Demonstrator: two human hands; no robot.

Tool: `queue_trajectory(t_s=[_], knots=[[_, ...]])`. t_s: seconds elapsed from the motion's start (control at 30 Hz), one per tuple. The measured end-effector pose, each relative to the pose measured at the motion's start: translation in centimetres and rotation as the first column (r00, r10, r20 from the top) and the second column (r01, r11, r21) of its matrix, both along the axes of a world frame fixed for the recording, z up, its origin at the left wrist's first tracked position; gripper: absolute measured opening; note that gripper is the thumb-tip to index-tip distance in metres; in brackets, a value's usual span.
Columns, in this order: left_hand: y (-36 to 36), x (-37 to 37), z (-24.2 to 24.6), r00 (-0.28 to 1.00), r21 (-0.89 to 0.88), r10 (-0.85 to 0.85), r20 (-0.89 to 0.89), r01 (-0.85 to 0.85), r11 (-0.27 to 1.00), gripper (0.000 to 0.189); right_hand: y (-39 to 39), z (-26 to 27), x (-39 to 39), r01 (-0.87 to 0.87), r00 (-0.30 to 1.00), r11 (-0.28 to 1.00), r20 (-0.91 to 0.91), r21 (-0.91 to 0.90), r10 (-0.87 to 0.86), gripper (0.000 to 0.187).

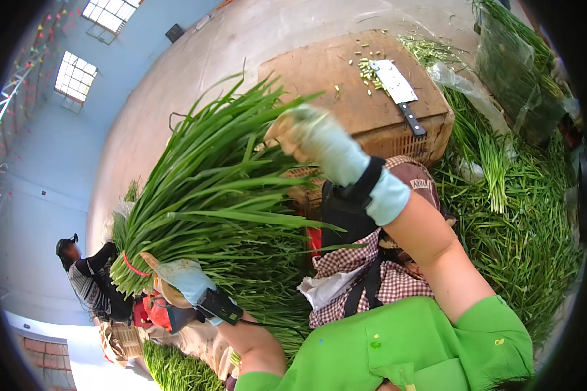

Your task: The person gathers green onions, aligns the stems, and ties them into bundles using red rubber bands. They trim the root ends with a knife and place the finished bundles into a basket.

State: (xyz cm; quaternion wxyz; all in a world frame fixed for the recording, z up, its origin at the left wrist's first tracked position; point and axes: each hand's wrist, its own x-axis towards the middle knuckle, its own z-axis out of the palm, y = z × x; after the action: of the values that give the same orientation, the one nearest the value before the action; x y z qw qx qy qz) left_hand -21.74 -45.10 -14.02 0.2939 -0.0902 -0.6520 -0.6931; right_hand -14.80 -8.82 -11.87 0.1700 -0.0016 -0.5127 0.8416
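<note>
A large bundle of long green leafy stalks, probably garlic chives [210,166], lies across my left side, with a red band [134,266] around its pale stem end. My left hand [178,281], in a light blue and tan work glove, holds the bundle from below near the band. My gloved right hand [305,132], blurred, is at the leafy end; whether it grips any leaves I cannot tell. Beyond it, a cleaver with a black handle [396,88] lies on an upturned brown plastic crate [318,73], beside cut stem pieces [367,71].
Loose green stalks [528,234] cover the floor on the right, with clear plastic sheeting [469,93]. More stalks [181,366] lie at the lower left. A co-worker [90,278] in a cap is at the far left; another person's gloved hand [560,71] shows at the upper right.
</note>
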Motion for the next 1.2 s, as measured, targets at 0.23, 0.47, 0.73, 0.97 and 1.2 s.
queue_trajectory(t_s=[0.23, 0.47, 0.73, 0.97, 1.2], knots=[[2.0, 0.2, 3.3, 0.977, 0.516, -0.140, 0.159, 0.038, 0.856, 0.056, 1.9, -4.7, 2.7, -0.370, 0.925, 0.896, 0.004, 0.244, 0.381, 0.036], [-1.2, -0.4, 2.4, 0.953, -0.159, 0.261, 0.152, -0.237, 0.958, 0.063, -5.3, -5.1, 5.3, -0.489, 0.863, 0.513, 0.308, 0.705, 0.400, 0.072], [-2.0, -0.5, 3.2, 0.981, -0.293, 0.190, -0.029, -0.190, 0.937, 0.050, -6.3, -4.6, 6.0, -0.699, 0.700, 0.413, 0.440, 0.584, 0.562, 0.032], [-1.3, 0.4, 3.4, 0.926, -0.276, 0.346, 0.149, -0.297, 0.914, 0.056, -7.2, -4.3, 8.9, 0.074, 0.901, 0.614, -0.316, 0.786, 0.296, 0.020], [0.6, -0.6, 3.3, 0.987, 0.344, -0.068, 0.144, 0.015, 0.939, 0.059, -5.3, -3.9, 10.9, -0.212, 0.943, 0.896, -0.159, 0.390, 0.292, 0.024]])
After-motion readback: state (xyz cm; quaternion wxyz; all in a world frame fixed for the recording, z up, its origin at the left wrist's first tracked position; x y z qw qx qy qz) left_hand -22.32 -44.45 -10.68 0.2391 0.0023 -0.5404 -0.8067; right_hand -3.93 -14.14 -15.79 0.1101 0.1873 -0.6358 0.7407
